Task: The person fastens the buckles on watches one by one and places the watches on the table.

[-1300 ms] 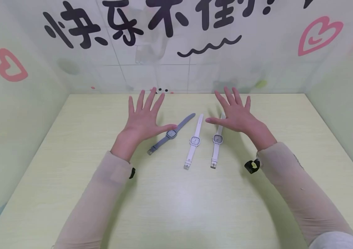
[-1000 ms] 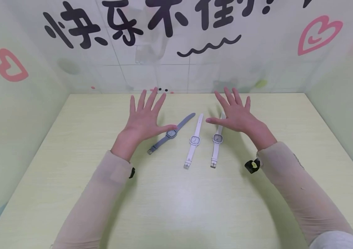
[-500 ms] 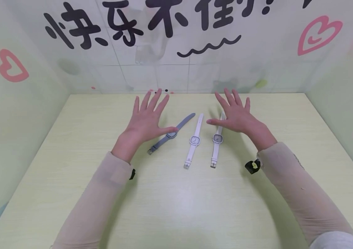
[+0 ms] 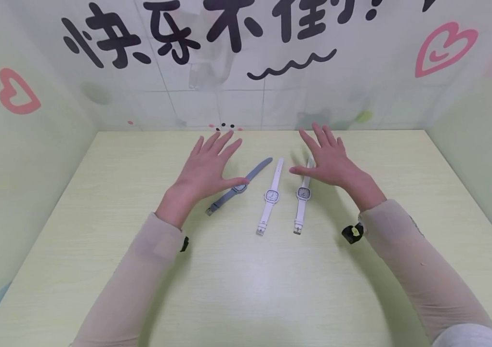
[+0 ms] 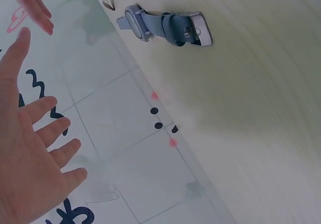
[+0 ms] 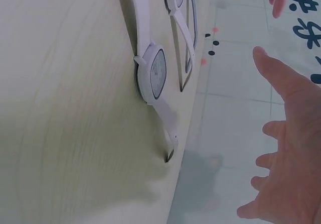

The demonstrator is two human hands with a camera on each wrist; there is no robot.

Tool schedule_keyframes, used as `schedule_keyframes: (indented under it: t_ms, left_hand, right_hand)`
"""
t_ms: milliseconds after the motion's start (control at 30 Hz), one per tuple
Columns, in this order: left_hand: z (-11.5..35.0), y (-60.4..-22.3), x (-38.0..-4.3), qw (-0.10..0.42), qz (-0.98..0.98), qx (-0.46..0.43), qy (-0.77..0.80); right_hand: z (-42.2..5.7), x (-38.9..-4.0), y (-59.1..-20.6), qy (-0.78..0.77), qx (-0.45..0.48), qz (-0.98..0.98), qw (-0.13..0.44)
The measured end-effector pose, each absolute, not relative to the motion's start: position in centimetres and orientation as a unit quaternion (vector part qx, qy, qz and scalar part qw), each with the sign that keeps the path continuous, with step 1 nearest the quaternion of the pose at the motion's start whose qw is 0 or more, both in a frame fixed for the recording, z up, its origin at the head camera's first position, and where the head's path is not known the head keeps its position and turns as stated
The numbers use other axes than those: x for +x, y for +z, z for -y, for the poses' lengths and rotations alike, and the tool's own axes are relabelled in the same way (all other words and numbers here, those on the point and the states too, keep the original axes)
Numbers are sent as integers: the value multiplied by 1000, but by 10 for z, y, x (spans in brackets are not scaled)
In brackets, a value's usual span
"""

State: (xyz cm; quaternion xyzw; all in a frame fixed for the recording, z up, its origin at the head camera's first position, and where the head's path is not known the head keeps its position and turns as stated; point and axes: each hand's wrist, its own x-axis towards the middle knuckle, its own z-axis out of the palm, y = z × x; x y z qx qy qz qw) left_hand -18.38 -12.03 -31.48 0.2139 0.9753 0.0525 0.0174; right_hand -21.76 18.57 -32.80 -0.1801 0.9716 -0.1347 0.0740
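Three wristwatches lie unbuckled on the table. The blue-grey watch (image 4: pixel 227 196) is slanted at the left, and my left hand (image 4: pixel 204 171) hovers over it with fingers spread, the thumb covering part of its dial. In the left wrist view that watch (image 5: pixel 170 27) lies apart from the hand (image 5: pixel 35 148). A white watch (image 4: pixel 271 196) lies in the middle. On the right is another white watch (image 4: pixel 303 193), its far strap end partly hidden by my right hand (image 4: pixel 332 161), which is held above it with fingers extended. Neither hand holds anything.
The pale wooden table (image 4: pixel 246 289) is bounded by a printed back wall (image 4: pixel 237 106) and side walls with pink hearts. Black straps with small devices sit at both wrists, the right device (image 4: pixel 352 233) showing more plainly.
My left hand has shifted slightly right and nearer, its fingers lower and closer together. The right hand has moved barely, its fingers drawing in a little. The watches stay put.
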Motion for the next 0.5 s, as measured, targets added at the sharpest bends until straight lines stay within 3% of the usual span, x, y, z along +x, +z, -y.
schedule_keyframes:
  t_ms: [500]
  left_hand:
    - [116, -314, -179, 10, -965, 258, 52]
  right_hand:
    - [-186, -220, -333, -164, -206, -964, 44]
